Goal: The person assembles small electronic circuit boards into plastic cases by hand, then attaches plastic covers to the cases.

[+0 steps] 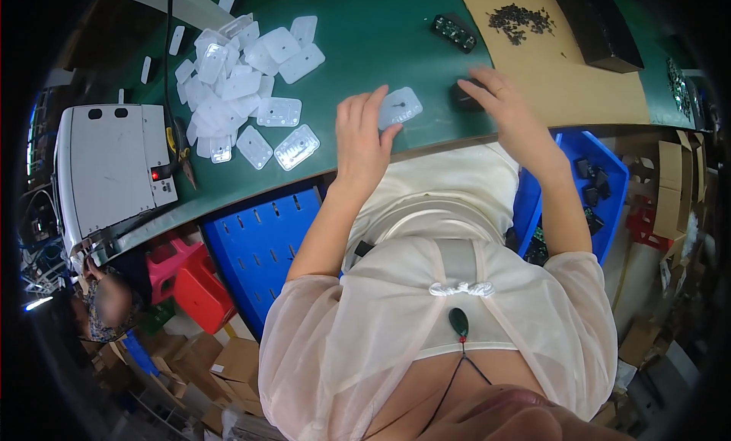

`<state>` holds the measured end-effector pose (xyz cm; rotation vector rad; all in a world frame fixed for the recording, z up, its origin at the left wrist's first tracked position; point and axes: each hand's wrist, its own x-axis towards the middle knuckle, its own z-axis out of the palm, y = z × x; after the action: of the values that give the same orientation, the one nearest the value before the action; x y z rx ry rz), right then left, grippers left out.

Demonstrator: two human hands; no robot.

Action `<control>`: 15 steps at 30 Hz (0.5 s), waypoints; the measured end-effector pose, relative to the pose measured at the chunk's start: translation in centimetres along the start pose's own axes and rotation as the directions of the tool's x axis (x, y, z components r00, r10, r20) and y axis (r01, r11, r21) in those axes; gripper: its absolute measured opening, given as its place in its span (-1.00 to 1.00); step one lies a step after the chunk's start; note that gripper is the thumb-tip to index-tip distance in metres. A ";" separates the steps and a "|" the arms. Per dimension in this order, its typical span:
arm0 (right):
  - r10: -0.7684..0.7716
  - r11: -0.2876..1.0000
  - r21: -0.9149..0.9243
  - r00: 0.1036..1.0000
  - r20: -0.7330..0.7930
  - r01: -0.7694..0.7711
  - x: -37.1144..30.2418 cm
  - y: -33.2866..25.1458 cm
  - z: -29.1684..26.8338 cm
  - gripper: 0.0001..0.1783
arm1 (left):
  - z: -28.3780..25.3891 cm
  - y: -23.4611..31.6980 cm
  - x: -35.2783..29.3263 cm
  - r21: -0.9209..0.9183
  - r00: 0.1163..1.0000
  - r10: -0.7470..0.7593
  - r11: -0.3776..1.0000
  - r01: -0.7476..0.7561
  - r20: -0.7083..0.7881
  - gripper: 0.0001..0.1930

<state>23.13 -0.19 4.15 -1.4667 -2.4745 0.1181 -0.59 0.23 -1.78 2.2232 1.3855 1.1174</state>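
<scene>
The cover (400, 106), a clear plastic piece with rounded corners, is on the tabletop (365, 38), straight in front of the person. The left hand (363, 133) is at its left end, index finger and thumb set narrowly about it, apparently holding it. The cover looks light, thin, fairly stiff and smooth enough to slide; it would likely crack or scuff if bent hard, so its edges seem the best place to take hold.

To the right of the cover, the right hand (509, 110) reaches over a black block (463, 97), fingers loosely bent; whether they grip it or only touch it, I cannot tell. The block looks compact and hard, best taken by its sides.

Beyond the cover and to its right lie a circuit unit (454, 33) and, farther off, a heap of screws (521, 22) on a tan sheet (590, 91). Well to the left of the cover is a pile of similar covers (232, 79).

A small dark spot shows in the cover; whether it lies on or under it is unclear. The right thumb is hidden, the block is partly covered and blurred, and the single screws are too small to make out.
</scene>
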 end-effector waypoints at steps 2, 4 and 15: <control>0.058 0.995 0.081 0.998 0.009 -0.058 0.2 -0.2 -0.6 -0.53 | 0.0 0.3 0.2 -0.001 0.998 -0.015 1.000 0.015 0.061 -0.42; 0.114 0.980 0.160 0.993 0.023 -0.116 0.3 -0.4 -0.6 -0.58 | 0.3 0.4 0.3 -0.034 0.997 0.001 0.999 0.002 0.082 -0.42; 0.065 0.923 0.386 0.989 -0.130 -0.010 0.6 -2.5 0.8 -0.64 | 1.1 0.6 0.4 -0.265 0.999 0.031 0.964 -0.034 -0.017 -0.52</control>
<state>20.48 -0.81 4.04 -1.3035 -2.1558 0.4645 0.69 0.44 -2.04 2.0563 1.1316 1.2494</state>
